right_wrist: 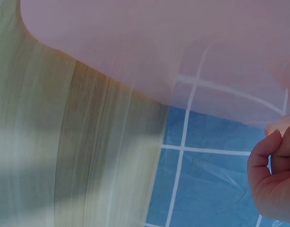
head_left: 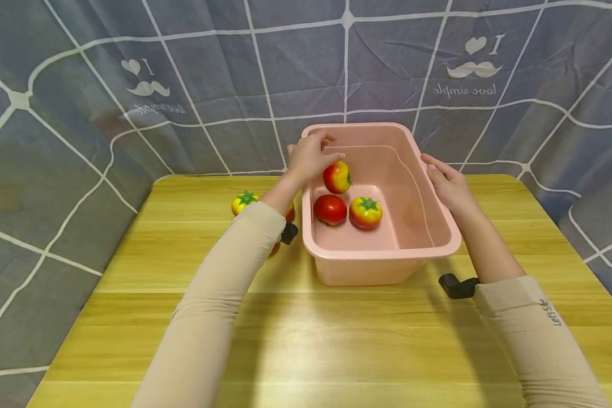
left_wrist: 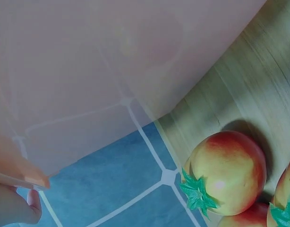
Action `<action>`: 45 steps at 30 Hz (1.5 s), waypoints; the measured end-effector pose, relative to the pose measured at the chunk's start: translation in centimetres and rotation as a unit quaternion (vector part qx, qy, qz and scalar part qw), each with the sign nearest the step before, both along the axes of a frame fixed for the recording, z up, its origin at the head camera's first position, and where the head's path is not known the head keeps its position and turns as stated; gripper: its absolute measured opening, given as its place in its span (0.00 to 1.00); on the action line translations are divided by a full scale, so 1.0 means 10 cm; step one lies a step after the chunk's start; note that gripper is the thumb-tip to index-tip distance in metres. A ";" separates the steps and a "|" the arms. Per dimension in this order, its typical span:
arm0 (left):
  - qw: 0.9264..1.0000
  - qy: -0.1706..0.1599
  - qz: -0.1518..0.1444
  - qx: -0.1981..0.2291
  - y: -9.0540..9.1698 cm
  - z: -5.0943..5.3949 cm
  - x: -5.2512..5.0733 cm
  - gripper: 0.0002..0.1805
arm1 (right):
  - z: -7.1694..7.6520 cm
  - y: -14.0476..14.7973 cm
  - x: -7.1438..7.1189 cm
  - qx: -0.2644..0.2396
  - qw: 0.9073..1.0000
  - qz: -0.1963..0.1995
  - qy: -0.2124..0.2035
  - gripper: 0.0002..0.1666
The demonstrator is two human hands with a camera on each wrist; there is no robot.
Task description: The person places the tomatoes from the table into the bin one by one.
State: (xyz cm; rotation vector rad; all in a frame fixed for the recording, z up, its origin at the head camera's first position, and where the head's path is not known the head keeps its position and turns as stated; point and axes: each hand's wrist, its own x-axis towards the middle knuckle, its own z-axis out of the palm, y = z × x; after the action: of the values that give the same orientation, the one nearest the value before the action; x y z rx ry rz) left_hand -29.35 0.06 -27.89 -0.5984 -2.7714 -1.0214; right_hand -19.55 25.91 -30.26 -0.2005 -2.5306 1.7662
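A pink plastic basin [head_left: 382,253] stands on the wooden table, with several tomatoes around it. My left hand [head_left: 308,156] is over its left rim, thumb and forefinger apart with nothing visible between them. Just below the thumb, inside the basin, is a red-and-yellow tomato [head_left: 338,177] by the left wall. Another tomato [head_left: 365,213] with a green leafy top and a redder tomato [head_left: 330,209] lie on the basin floor. On the opposite side my right hand [head_left: 451,190] grips the right rim; its curled fingers [right_wrist: 263,165] show at the wall in the right wrist view.
Left of the basin, partly behind my left forearm, several more tomatoes lie on the table, one yellow-red tomato [head_left: 245,202] among them; the left wrist view shows a tomato [left_wrist: 227,172] there. A grey curtain [head_left: 214,73] with white lines hangs behind the wooden table [head_left: 336,351].
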 end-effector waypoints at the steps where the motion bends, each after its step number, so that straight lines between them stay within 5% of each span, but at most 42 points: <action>1: 1.000 0.000 0.000 0.003 0.00 0.00 0.00 0.23 | 0.00 0.00 0.00 -0.001 1.000 0.000 0.000 0.32; 7: 0.998 0.006 -0.027 0.061 -0.08 -0.03 -0.01 0.22 | 0.00 -0.01 0.00 -0.009 1.000 0.001 -0.008 0.32; 15: 0.976 -0.010 -0.119 0.183 -0.39 -0.03 -0.02 0.22 | 0.01 -0.01 0.00 -0.001 1.000 0.001 -0.002 0.32; 27: 0.976 -0.038 -0.097 0.189 -1.17 -0.07 0.15 0.23 | 0.01 -0.03 0.02 -0.007 1.000 0.004 -0.009 0.32; 33: 0.976 -0.040 -0.073 0.200 -1.49 -0.22 0.18 0.23 | 0.02 -0.02 0.03 -0.008 1.000 0.001 -0.011 0.33; 38: 0.977 -0.073 -0.053 0.191 -1.72 -0.38 0.19 0.24 | 0.01 -0.02 0.03 -0.012 1.000 -0.001 -0.013 0.32; 45: 0.968 -0.134 -0.020 0.211 -2.05 -0.81 0.19 0.29 | 0.02 -0.02 0.03 -0.013 1.000 0.003 -0.013 0.32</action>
State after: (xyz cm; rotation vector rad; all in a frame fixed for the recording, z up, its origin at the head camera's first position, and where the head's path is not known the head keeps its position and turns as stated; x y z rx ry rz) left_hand -27.42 -20.46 -35.97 -0.4847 -2.6253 -1.7546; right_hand -19.27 25.75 -30.08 -0.2186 -2.5290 1.8107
